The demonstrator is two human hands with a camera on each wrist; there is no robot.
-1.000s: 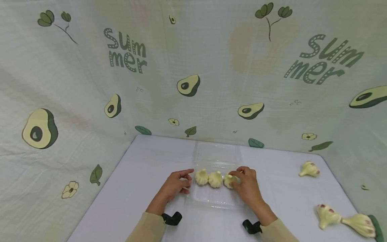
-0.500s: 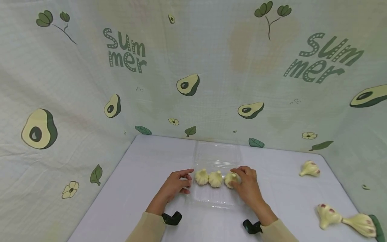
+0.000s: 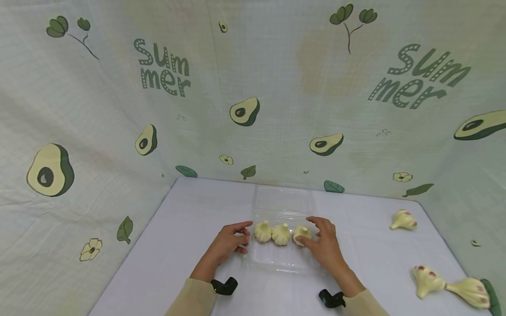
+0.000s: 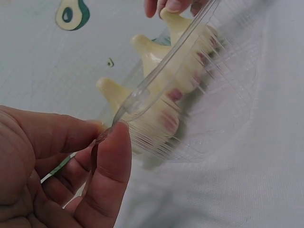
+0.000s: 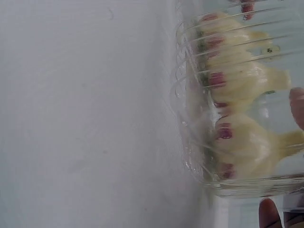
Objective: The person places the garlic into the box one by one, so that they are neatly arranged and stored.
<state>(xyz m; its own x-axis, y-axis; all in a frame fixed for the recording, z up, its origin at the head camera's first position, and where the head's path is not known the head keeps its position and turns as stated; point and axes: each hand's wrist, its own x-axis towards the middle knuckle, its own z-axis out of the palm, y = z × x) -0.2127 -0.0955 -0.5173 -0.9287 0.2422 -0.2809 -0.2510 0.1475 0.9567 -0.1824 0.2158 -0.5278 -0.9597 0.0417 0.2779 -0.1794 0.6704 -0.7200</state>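
Observation:
Three garlic bulbs, left [image 3: 262,231], middle [image 3: 281,234] and right [image 3: 301,235], stand stem up in a row inside a clear plastic clamshell container [image 3: 276,260]. Its lid [image 3: 282,199] lies folded back behind them. My left hand [image 3: 228,242] pinches the container's left rim between thumb and finger, as the left wrist view shows at the edge of the clear wall [image 4: 232,90]. Over the right side, my right hand [image 3: 327,243] has thumb and forefinger spread apart, the thumb at the front of the right bulb. In the right wrist view a fingertip [image 5: 297,107] shows near that bulb's stem.
On the white table [image 3: 189,210] to the right lie more garlic bulbs: one at the back [image 3: 403,220], and two nearer ones, a left one [image 3: 428,281] and a right one [image 3: 470,292], with stems meeting. A printed cloth [image 3: 276,145] walls the table behind and at the sides.
My right hand's fingers have opened away from the right bulb, the forefinger lifting off its top. That bulb has shifted slightly right. My left hand stays at the rim.

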